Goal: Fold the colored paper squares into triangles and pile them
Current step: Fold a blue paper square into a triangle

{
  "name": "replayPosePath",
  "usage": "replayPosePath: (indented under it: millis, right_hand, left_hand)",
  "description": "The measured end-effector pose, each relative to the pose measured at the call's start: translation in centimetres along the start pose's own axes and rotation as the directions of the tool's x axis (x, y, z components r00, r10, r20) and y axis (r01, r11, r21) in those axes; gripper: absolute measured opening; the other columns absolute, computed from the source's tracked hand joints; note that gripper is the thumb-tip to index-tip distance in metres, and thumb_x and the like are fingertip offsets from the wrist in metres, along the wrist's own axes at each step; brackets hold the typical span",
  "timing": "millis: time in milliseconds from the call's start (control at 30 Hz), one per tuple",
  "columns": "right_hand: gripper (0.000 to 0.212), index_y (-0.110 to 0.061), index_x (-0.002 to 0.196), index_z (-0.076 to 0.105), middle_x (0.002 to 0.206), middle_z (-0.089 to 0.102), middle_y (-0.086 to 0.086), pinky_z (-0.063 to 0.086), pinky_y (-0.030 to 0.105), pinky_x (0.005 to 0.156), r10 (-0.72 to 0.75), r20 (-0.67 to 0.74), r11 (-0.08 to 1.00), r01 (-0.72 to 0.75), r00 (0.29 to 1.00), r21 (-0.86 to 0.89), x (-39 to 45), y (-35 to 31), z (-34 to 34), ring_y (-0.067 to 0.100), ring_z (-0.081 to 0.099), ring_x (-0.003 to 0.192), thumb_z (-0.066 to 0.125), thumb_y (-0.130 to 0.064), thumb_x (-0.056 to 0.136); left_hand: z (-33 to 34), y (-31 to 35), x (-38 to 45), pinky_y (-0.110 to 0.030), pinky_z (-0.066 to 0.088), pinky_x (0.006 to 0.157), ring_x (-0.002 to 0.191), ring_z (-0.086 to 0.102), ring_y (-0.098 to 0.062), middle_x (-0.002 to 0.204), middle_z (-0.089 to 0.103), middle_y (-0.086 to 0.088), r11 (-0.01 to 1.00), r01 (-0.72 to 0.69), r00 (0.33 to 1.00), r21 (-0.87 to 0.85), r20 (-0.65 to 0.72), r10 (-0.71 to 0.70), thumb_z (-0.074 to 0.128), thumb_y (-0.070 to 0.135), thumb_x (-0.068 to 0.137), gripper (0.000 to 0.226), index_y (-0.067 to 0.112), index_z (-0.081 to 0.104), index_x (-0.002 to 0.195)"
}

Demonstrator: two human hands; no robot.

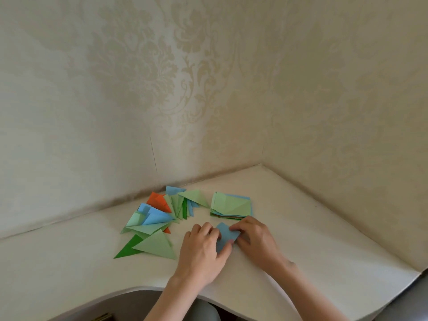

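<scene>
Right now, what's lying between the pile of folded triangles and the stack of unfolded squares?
Nothing: the head view shows bare table between the folded triangles and the square stack.

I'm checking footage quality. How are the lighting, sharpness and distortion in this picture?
Head view: soft, even light, no glare; faint shadows under the left hand and right hand. Wide-angle bending curves the table edge and the wall corner. The blue paper and the folded triangles are reasonably sharp; the fingers look slightly soft.
</scene>
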State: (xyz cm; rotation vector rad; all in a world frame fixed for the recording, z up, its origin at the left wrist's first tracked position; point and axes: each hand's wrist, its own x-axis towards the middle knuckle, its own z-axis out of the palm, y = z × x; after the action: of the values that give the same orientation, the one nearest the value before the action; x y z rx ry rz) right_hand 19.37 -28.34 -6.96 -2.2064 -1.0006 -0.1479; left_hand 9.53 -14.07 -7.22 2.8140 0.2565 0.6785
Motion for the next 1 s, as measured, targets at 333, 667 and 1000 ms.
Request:
replayPosePath:
  millis: [333,667,1000]
  right_hand:
    - [0.017,-0.022,0.090,0.073,0.093,0.054,-0.004,0.045,0.028,0.075,-0.091,-0.077,0.992,0.083,0.993,-0.100,0.4,-1.0,0.9,0.017,0.053,0.086,0.077,-0.031,0.076]
    - [0.022,-0.025,0.088,0.069,0.100,0.051,-0.012,0.037,0.031,0.086,0.069,0.015,0.990,-0.066,0.998,-0.125,-0.4,-1.0,1.5,0.012,0.046,0.101,0.060,-0.046,0.088]
    - [0.033,-0.029,0.085,0.066,0.097,0.049,-0.014,0.033,0.026,0.083,0.210,-0.017,0.963,-0.210,0.978,-0.171,0.0,-1.9,2.2,0.009,0.046,0.101,0.057,-0.060,0.084]
  left_hand:
    - [-0.8,-1.1,-0.4,-0.020,0.029,0.081,0.099,0.052,-0.006,0.099,0.064,0.015,0.988,0.007,1.000,-0.154,0.007,-0.006,0.059,0.034,0.089,0.012,0.027,0.067,0.095]
    - [-0.4,-3.4,0.0,-0.011,0.033,0.061,0.071,0.048,-0.007,0.073,0.052,0.014,0.954,0.138,0.990,-0.265,0.034,-0.134,0.074,0.017,0.079,0.015,0.019,0.061,0.073]
    - [0.6,-1.2,-0.3,-0.020,0.037,0.072,0.085,0.046,-0.010,0.090,0.056,0.008,0.932,0.239,0.959,-0.273,-0.083,-0.270,0.067,0.024,0.087,0.017,0.020,0.058,0.101]
